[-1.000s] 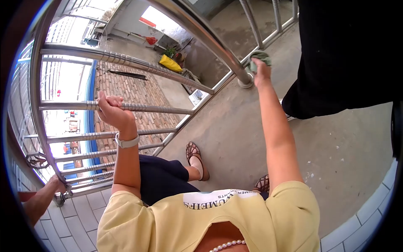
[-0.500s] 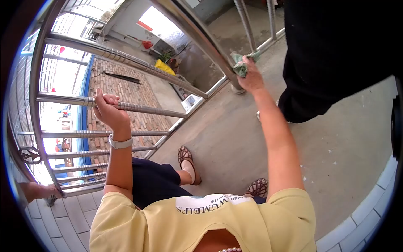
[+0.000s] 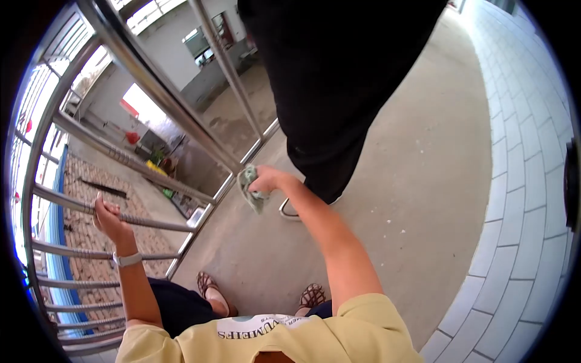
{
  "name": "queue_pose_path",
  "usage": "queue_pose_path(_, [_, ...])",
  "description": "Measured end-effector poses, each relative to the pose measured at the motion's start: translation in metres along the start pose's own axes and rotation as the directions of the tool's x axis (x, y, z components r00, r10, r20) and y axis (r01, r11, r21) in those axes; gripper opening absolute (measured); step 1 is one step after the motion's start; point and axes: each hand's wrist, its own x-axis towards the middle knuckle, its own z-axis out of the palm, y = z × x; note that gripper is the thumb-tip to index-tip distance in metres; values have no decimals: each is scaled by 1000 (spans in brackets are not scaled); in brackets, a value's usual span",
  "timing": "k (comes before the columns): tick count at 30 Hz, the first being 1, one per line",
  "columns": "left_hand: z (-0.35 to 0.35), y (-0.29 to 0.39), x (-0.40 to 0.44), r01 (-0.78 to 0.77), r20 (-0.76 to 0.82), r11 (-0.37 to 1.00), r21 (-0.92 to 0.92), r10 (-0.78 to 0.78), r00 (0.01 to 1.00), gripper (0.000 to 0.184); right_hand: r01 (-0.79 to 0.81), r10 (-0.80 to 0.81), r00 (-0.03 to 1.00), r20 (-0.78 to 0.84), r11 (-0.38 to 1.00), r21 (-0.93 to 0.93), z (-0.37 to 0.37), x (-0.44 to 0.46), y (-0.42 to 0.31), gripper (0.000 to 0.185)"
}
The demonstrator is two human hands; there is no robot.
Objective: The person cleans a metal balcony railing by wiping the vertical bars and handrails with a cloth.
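My left hand (image 3: pixel 111 222), with a pale band at the wrist, grips a ribbed metal railing bar (image 3: pixel 158 224) on the left side. A green cloth (image 3: pixel 249 186) hangs from my right hand (image 3: pixel 266 179), whose fingers are closed on it. The cloth is at the foot of the thick metal post (image 3: pixel 181 112), by the bottom rail; whether it touches the post I cannot tell.
Another person in black trousers (image 3: pixel 339 72) stands just beyond my right hand, one shoe (image 3: pixel 290 210) close to it. Concrete floor (image 3: pixel 417 181) runs to a white tiled wall (image 3: pixel 520 236) on the right. A brick surface (image 3: pixel 115 236) shows through the railing.
The view has swung to the right, showing more floor and tiled wall. My right hand and the cloth are lower beside the post's foot. My left hand still holds the bar.
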Motion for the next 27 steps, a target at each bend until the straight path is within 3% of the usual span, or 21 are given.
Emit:
queue_pose_path(3, [-1,6,0,54,13,998,-13,-53,998,33,-27,25,999,26,998,52,-33,-19,-44,33])
queue_pose_path(5, [-6,0,5,54,25,998,-17,-54,998,33,121,-121,993,-8,984,131,-57,-41,-80,28])
queue_pose_path(6, [-8,-2,6,50,46,999,-14,-50,998,33,121,-119,993,-28,986,111,-66,-47,-89,28])
queue_pose_path(9, [-5,-3,2,35,19,999,-32,-35,999,32,216,-153,972,-179,883,417,-92,-82,-124,21])
queue_pose_path(12, [-8,-3,3,36,46,999,-15,-35,998,30,242,-86,937,-339,859,452,-100,-101,-117,28])
queue_pose_path(14, [-10,-9,6,9,45,1000,13,-10,999,30,272,-143,920,-364,903,334,-110,-119,-99,33])
queue_pose_path(17, [-13,-14,8,-25,96,1000,1,25,995,31,213,-107,922,-371,942,258,-126,-139,-68,33])
queue_pose_path(19, [-8,-8,3,-13,84,1000,0,13,996,32,361,-115,894,-432,757,545,-131,-150,-61,32])
queue_pose_path(20, [-7,-6,1,3,72,1000,3,-3,997,33,356,-110,896,-431,758,546,-132,-149,-61,32])
queue_pose_path(22, [-7,-6,1,3,84,1000,-5,-2,996,33,484,-77,834,-546,575,659,-137,-147,-64,27])
queue_pose_path(27, [-13,-6,4,-8,160,1000,-22,12,987,31,546,-83,827,-555,352,760,-138,-137,-67,35])
